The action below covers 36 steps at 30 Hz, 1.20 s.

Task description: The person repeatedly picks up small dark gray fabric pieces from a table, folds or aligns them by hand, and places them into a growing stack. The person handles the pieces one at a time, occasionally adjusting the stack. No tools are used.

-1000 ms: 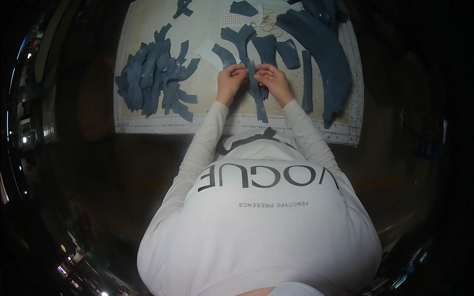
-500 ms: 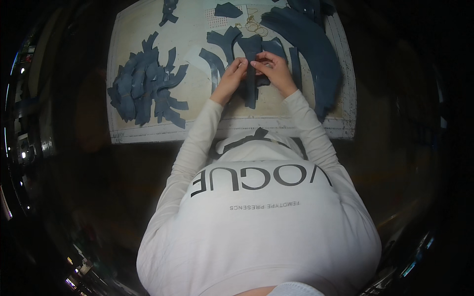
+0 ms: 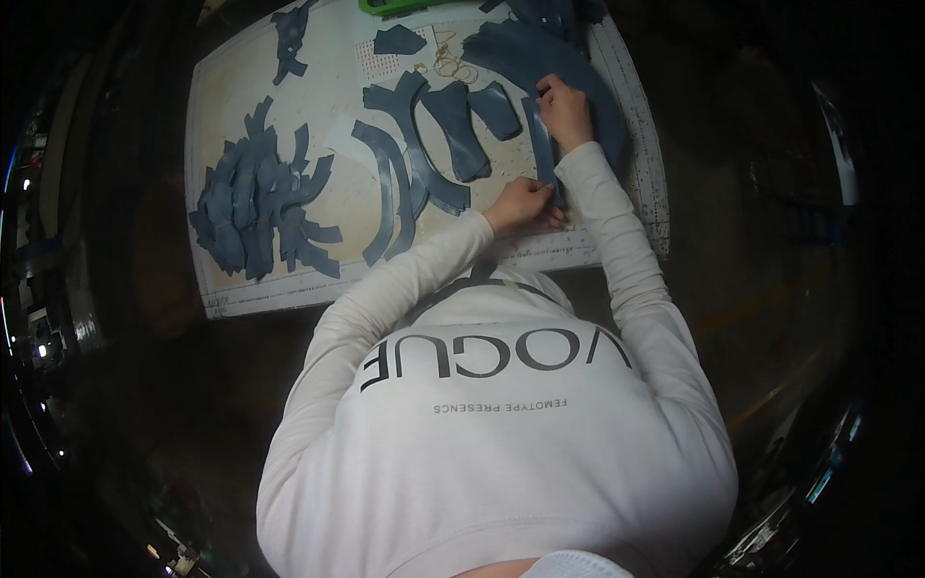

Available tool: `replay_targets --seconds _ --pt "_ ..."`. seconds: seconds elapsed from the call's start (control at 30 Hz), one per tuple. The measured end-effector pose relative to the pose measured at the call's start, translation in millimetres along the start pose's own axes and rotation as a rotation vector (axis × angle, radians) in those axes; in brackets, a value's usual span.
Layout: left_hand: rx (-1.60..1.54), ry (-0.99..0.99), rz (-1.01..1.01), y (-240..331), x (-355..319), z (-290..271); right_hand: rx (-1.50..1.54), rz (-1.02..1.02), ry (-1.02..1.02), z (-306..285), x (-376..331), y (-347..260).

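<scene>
A narrow dark blue strip (image 3: 541,143), of smooth leather-like sheet, runs lengthwise near the right side of the board. My left hand (image 3: 523,205) is closed at its near end, fingertips pinched together. Up at the far end, my right hand (image 3: 567,111) has its fingers curled in at the strip's edge. To the left of them lie a wide flared blue piece (image 3: 456,133), a shorter blue piece (image 3: 494,111) and curved blue pieces (image 3: 414,144). Both sleeves are white.
A heap of tied-looking blue pieces (image 3: 252,197) covers the board's left part. Behind my right hand lies a large curved stack (image 3: 597,96). Yellowish rubber bands (image 3: 451,64), a printed paper sheet (image 3: 378,65) and a green-rimmed object (image 3: 405,6) are at the far side.
My hands have left the wide flared piece, which now lies on the board. Both have moved right to the narrow strip, the left one nearer my body. The whole view has shifted slightly.
</scene>
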<state>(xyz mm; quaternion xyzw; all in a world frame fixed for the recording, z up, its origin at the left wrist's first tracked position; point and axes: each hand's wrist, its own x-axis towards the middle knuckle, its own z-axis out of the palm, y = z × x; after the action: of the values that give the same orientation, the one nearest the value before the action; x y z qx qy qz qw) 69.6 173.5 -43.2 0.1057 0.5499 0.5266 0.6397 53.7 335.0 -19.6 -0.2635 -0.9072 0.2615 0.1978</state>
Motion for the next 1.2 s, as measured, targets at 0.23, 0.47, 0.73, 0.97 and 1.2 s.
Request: replay_targets --seconds 0.23,0.47,0.73,0.97,1.2 --pt "0.25 -0.072 -0.046 1 -6 -3 -0.222 -0.037 0.03 18 -9 -6" --pt "0.913 0.173 0.302 29 -65 -49 -0.321 0.113 -0.262 -4 -68 -22" --pt "0.433 0.883 0.379 24 -158 -168 -0.331 0.033 -0.176 2 -87 -33" --pt "0.799 1.001 0.172 -43 -204 -174 0.117 -0.38 -0.304 16 -73 -100" --pt "0.956 0.838 0.281 -73 -182 -131 0.144 -0.843 -0.848 74 -100 -160"
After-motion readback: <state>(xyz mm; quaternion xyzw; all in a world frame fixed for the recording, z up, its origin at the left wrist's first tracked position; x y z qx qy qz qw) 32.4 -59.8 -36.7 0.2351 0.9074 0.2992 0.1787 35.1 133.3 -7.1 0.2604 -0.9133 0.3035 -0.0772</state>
